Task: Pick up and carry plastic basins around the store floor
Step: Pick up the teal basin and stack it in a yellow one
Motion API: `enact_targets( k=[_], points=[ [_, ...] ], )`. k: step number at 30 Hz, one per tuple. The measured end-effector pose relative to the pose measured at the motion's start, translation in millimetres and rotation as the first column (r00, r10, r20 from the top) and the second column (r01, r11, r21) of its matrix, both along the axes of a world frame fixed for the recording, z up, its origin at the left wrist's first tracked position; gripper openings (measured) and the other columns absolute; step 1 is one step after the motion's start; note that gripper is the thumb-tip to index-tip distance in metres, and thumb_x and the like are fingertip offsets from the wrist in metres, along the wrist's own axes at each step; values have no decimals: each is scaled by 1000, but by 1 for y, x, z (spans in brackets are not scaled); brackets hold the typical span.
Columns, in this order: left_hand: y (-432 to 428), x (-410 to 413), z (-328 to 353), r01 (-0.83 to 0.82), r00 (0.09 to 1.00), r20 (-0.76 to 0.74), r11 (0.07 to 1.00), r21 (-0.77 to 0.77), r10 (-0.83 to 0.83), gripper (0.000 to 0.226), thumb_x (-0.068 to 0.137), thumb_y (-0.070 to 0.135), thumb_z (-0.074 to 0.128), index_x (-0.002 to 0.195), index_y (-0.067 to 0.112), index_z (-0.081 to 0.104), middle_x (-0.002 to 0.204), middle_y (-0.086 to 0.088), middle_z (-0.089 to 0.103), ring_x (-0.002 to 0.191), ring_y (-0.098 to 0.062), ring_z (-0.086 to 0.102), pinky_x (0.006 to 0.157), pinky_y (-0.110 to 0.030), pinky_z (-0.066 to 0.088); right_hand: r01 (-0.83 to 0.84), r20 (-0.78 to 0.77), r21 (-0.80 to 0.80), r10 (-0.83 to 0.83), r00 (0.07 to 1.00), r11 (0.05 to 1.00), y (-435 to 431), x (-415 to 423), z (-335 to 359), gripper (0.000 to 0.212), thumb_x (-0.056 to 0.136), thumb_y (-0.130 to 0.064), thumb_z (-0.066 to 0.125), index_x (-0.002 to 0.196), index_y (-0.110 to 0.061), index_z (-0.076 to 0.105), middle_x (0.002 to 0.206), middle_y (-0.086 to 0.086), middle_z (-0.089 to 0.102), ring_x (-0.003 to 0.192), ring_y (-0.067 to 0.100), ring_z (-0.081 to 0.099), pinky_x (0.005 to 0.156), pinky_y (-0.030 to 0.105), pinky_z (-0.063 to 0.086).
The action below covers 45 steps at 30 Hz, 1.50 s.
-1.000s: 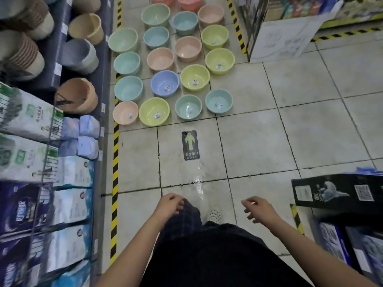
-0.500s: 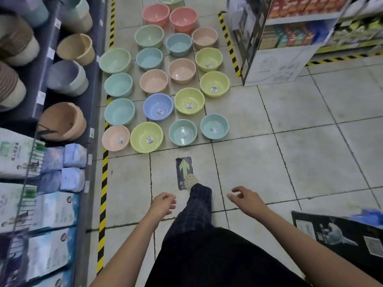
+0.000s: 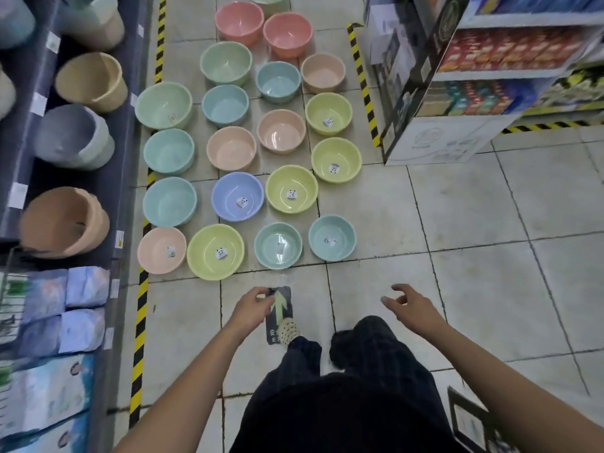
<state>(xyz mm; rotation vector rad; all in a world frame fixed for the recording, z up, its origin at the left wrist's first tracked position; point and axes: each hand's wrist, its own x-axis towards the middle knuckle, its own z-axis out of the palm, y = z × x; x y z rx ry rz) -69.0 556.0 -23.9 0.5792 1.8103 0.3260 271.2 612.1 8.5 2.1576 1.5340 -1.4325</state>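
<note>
Pastel basins (image 3: 215, 251) are sitting in rows on the tiled floor (image 3: 457, 223), just ahead of both hands. Left hand (image 3: 251, 307) is hovering with its grip loosely curled, holding nothing; right hand (image 3: 413, 307) is reaching with fingers spread, empty.

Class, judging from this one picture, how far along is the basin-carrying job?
Done: nothing visible; every basin, such as the blue basin, sits on the floor. In hand: nothing; the left hand and right hand are empty, short of the nearest yellow basin. Left: bending, a grip on a basin, lifting, carrying.
</note>
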Motion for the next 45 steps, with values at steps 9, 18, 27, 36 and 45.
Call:
enact_targets(
  k=[9,18,27,36,45],
  points=[
    [174,33,-51,6,1000,-18,999,-45,-6,36,91,36,60,124,22,57,119,-5,65,104,-22,66,99,-44,50,-78,2,-68,79,997,995,197,23,-61,57,87,-56,57,132,-22,50,99,-1,66,95,24,66,91,44,53],
    [298,68,-146,-218,975,7,960,-173,223,29,91,36,65,115,20,61,110,-6,65,105,-24,65,100,-44,51,-113,-13,-159,112,994,981,342,41,-167,50,86,-53,60,125,-23,53,108,3,67,101,27,66,92,47,53],
    [374,68,-316,-255,967,-26,944,-209,255,20,87,38,67,100,25,60,111,-5,65,103,-26,65,94,-41,55,-229,51,-237,247,968,944,425,43,-346,47,88,-51,58,123,-20,53,96,4,71,94,30,66,89,41,53],
    [381,84,-510,-109,994,-48,969,-223,101,41,93,33,61,129,15,55,124,-4,61,109,-21,58,96,-33,46,-156,89,-225,180,980,962,424,20,-554,52,90,-45,59,132,-15,49,91,8,72,92,31,67,87,40,53],
    [365,102,-685,-184,974,-149,981,-65,173,52,93,15,60,142,11,45,138,-6,55,126,-23,53,89,-19,35,-129,158,-165,156,975,978,385,16,-718,76,90,-29,63,153,-16,23,143,16,49,124,34,54,93,41,46]
  ],
)
